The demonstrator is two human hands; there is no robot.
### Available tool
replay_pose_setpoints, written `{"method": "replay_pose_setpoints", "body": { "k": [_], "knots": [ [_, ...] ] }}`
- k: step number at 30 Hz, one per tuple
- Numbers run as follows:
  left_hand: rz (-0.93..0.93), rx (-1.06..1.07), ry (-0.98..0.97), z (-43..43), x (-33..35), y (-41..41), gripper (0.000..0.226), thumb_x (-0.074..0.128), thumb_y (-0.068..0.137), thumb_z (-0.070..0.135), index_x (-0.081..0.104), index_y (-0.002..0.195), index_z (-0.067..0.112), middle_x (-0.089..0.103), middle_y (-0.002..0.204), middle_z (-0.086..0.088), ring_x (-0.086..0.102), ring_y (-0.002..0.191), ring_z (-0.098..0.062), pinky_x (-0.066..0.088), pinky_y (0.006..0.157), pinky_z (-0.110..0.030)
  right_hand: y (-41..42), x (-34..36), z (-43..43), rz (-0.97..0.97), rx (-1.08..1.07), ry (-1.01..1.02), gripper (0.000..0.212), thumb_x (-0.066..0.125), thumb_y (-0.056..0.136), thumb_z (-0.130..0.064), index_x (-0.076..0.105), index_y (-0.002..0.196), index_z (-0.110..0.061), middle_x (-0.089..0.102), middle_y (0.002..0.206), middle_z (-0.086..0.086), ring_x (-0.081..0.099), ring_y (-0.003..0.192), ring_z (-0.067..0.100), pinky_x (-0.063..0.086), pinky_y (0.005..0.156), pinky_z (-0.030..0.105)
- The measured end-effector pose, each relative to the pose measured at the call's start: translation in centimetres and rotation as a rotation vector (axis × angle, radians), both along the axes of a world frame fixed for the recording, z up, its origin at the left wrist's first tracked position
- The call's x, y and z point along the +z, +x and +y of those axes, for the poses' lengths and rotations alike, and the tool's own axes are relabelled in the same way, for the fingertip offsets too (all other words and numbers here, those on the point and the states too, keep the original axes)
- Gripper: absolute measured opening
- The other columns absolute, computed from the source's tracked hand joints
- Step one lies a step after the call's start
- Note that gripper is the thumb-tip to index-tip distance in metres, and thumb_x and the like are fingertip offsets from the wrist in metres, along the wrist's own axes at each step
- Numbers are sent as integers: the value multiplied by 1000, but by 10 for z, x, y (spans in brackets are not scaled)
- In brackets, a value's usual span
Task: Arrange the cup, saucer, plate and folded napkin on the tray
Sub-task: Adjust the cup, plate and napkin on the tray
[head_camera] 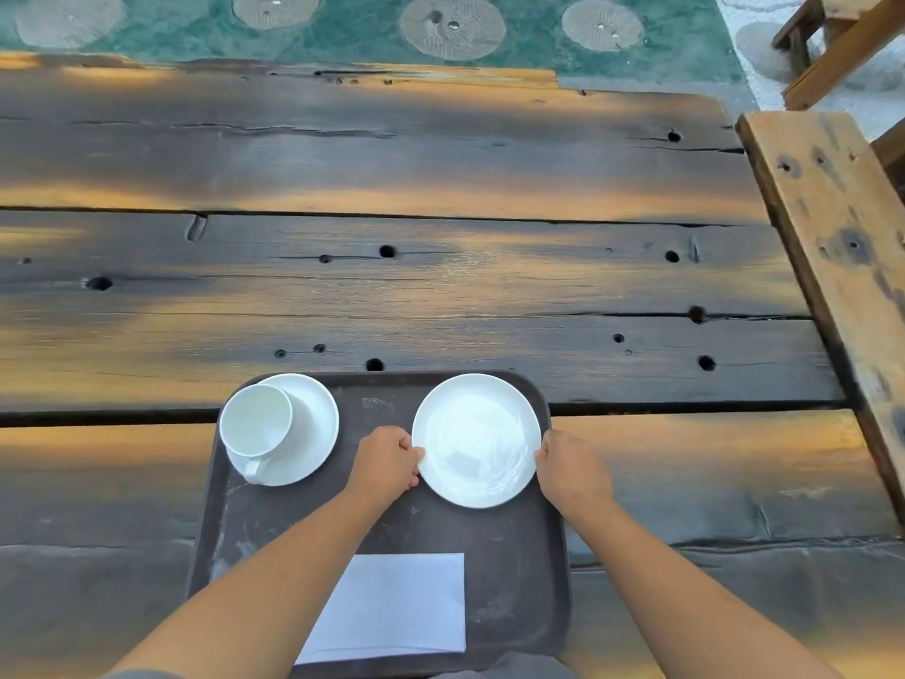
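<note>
A dark brown tray [514, 556] lies at the near edge of the wooden table. On its far right rests a white plate [476, 441]. My left hand [388, 460] grips the plate's left rim and my right hand [570, 465] grips its right rim. At the tray's far left a white cup [255, 426] stands on a white saucer [313, 423], handle toward me. A folded white napkin [396, 607] lies flat on the near middle of the tray, partly under my left forearm.
The table [440, 286] is made of dark, weathered planks with knot holes and gaps. A wooden bench [832, 227] runs along the right side. Beyond the table's far edge is green ground with round stepping stones [453, 24].
</note>
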State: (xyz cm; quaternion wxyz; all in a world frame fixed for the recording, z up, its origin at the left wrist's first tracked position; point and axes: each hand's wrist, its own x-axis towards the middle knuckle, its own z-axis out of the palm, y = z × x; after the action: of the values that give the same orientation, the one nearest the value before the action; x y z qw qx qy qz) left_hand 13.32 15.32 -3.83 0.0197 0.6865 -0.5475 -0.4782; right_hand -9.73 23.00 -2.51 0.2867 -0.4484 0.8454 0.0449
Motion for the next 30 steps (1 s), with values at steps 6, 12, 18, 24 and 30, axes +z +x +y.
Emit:
{"method": "replay_pose_setpoints", "body": {
  "k": [6, 12, 18, 24, 30],
  "knots": [
    [-42, -70, -21, -3, 2, 2, 20, 68, 90, 16, 62, 82, -1, 72, 65, -7, 70, 56, -16, 63, 71, -40, 0, 2, 2, -41, -62, -21, 18, 43, 93, -12, 48, 76, -15, 68, 89, 12, 60, 81, 31, 42, 63, 33],
    [-108, -222, -86, -2, 19, 5, 10, 70, 88, 24, 65, 88, 15, 73, 82, -5, 70, 79, -23, 58, 82, -43, 7, 20, 7, -62, -82, -37, 12, 46, 89, -17, 50, 78, -14, 62, 83, 6, 55, 77, 28, 40, 62, 32],
    [-145, -384, -174, 10, 44, 20, 25, 66, 87, 22, 63, 110, 12, 70, 104, -6, 64, 96, -25, 53, 86, -40, 21, 40, 19, -218, 47, -87, 25, 56, 93, -35, 55, 112, -19, 67, 97, 1, 62, 93, 21, 51, 77, 35],
    [-144, -526, -245, 24, 67, 33, 45, 63, 91, 34, 56, 130, 12, 64, 128, -7, 60, 116, -25, 50, 96, -38, 41, 58, 30, -239, 163, -169, 53, 58, 95, -41, 50, 138, -13, 59, 133, 5, 57, 120, 22, 48, 97, 35],
    [-200, -654, -292, 40, 77, 43, 54, 59, 93, 40, 50, 138, 12, 57, 140, -6, 53, 129, -25, 46, 103, -39, 59, 68, 41, -115, 296, -108, 57, 55, 92, -47, 48, 136, -11, 53, 138, 7, 55, 122, 28, 49, 97, 41]
  ]
}}
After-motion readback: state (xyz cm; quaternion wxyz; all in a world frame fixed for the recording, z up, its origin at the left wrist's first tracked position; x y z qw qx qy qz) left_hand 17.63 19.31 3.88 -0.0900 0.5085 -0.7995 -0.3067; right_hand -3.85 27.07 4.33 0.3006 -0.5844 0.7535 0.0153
